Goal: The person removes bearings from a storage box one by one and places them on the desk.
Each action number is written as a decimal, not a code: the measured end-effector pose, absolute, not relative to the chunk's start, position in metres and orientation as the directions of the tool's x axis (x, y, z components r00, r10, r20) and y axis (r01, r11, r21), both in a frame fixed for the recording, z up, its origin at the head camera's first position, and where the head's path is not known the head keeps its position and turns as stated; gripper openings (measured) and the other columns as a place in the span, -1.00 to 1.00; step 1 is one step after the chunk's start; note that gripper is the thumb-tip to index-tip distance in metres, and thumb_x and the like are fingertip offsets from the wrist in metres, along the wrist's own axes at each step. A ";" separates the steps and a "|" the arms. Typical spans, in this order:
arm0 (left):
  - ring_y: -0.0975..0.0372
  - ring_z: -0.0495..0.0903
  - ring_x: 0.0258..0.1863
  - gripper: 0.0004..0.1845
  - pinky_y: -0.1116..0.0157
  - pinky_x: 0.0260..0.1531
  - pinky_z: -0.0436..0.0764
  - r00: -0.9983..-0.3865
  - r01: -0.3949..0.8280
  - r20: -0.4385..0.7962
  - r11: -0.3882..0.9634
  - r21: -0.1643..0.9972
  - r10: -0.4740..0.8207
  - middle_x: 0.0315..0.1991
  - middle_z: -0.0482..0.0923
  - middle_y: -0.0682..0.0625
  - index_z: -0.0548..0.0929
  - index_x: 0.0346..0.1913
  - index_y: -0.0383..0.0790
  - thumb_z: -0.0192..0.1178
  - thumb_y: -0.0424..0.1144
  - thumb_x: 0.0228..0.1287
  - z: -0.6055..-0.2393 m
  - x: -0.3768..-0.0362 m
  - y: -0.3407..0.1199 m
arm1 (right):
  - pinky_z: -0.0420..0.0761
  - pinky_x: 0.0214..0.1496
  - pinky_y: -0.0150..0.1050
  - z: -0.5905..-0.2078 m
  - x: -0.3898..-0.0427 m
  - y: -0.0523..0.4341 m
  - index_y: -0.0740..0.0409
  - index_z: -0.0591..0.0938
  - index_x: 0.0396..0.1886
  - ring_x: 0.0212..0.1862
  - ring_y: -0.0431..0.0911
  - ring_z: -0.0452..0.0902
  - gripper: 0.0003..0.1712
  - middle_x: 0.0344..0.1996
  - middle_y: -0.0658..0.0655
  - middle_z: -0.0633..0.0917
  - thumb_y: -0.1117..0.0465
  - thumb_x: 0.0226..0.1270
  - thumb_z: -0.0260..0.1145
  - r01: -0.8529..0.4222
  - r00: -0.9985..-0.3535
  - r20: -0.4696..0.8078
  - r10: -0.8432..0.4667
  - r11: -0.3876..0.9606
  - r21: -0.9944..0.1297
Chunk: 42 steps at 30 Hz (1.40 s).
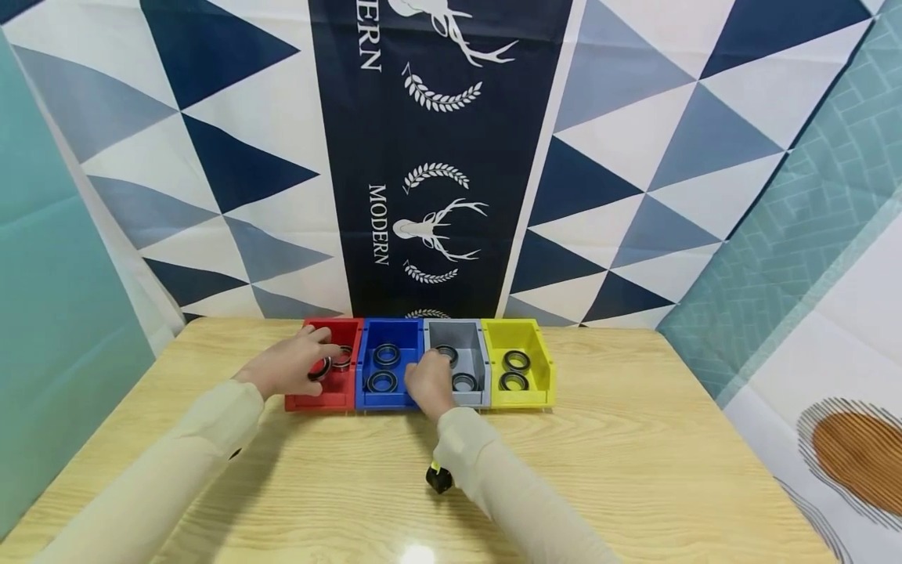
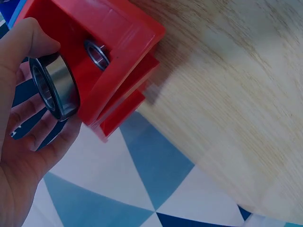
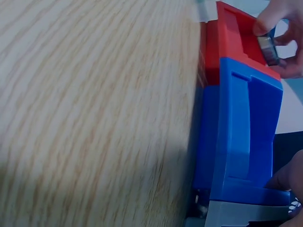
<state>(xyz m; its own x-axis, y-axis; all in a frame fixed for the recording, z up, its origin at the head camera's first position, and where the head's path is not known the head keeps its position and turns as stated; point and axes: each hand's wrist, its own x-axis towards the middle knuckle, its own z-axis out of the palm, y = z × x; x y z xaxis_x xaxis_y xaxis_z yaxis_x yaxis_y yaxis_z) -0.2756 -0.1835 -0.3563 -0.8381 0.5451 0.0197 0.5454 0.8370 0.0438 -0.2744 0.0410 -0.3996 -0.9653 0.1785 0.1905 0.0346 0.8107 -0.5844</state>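
My left hand [image 1: 292, 364] pinches a ball bearing [image 2: 66, 87] between thumb and fingers, tilted on edge at the opening of the red bin [image 1: 320, 401]. Behind it, another bearing [image 2: 97, 54] lies inside that bin. My right hand [image 1: 430, 384] is at the adjoining walls of the blue bin [image 1: 387, 401] and the grey bin [image 1: 472, 398]. Its thumb [image 3: 282, 178] dips into the blue bin while its fingers bend over towards the grey side, partly out of frame. Two bearings [image 1: 386, 355] lie in the blue bin, and two more [image 1: 464, 382] show in the grey one.
A yellow bin [image 1: 521, 399] with two bearings [image 1: 517, 360] ends the row on the right. The bins stand side by side at the back of the wooden table [image 1: 338, 486], against a patterned cloth [image 1: 437, 157]. A small black object [image 1: 438, 478] shows beside the right sleeve.
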 end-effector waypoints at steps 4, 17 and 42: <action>0.03 0.50 -0.05 -0.47 0.04 0.00 0.64 -0.817 0.575 0.059 0.818 0.004 0.574 -0.08 0.53 -0.10 0.64 0.06 -0.12 0.45 -0.26 -0.10 -0.357 -0.270 -0.185 | 0.67 -0.34 -0.03 -0.398 -0.275 0.041 0.41 0.62 -0.38 -0.29 0.19 0.69 -0.75 -0.34 0.39 0.71 0.23 0.19 0.26 0.032 -0.965 0.197 0.174 0.823 -0.567; 0.04 0.46 -0.07 -0.47 0.07 -0.07 0.64 -0.797 0.596 0.098 0.802 -0.040 0.596 -0.03 0.54 -0.12 0.65 0.04 -0.15 0.44 -0.26 -0.13 -0.358 -0.245 -0.184 | 0.64 -0.45 -0.14 -0.396 -0.278 0.045 0.36 0.64 -0.50 -0.39 0.06 0.68 -0.75 -0.41 0.32 0.73 0.24 0.25 0.24 -0.002 -0.984 0.147 0.098 0.825 -0.565; 0.22 0.42 -0.23 -0.62 0.22 -0.24 0.65 -0.813 0.580 0.089 0.814 0.026 0.576 -0.25 0.47 0.05 0.62 -0.15 -0.10 0.44 -0.25 -0.13 -0.375 -0.207 -0.201 | 0.65 -0.42 -0.07 -0.400 -0.276 0.047 0.36 0.59 -0.46 -0.35 0.14 0.68 -0.83 -0.40 0.37 0.70 0.29 0.17 0.25 -0.014 -0.975 0.184 0.123 0.796 -0.605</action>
